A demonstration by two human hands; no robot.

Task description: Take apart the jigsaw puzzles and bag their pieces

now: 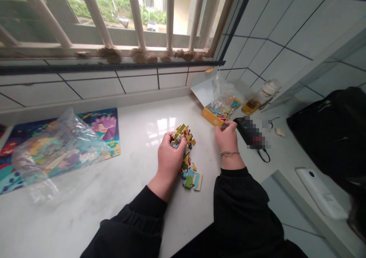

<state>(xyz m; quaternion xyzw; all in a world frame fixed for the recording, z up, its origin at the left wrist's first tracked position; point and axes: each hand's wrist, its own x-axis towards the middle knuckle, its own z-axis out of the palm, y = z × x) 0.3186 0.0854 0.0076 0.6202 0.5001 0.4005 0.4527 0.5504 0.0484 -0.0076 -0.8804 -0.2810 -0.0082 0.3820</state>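
Note:
My left hand (170,154) is closed round a bunch of colourful jigsaw puzzle pieces (187,136), thumb on top. Below that hand, more loose puzzle pieces (192,177) lie in a small heap on the white counter. My right hand (226,137) is at the near edge of an open orange box (211,115), fingers curled at its rim. Whether those fingers grip the box or a piece inside cannot be made out. Inside the box lie more puzzle pieces (225,110) and a clear plastic bag (221,92); its grey-white lid stands raised at the back.
A picture board (107,126) lies at the left under crumpled clear plastic (65,151). To the right are a bottle with amber liquid (253,106), a black device (248,130), a white phone-like slab (321,193) and a black bag (323,124). A barred window stands behind.

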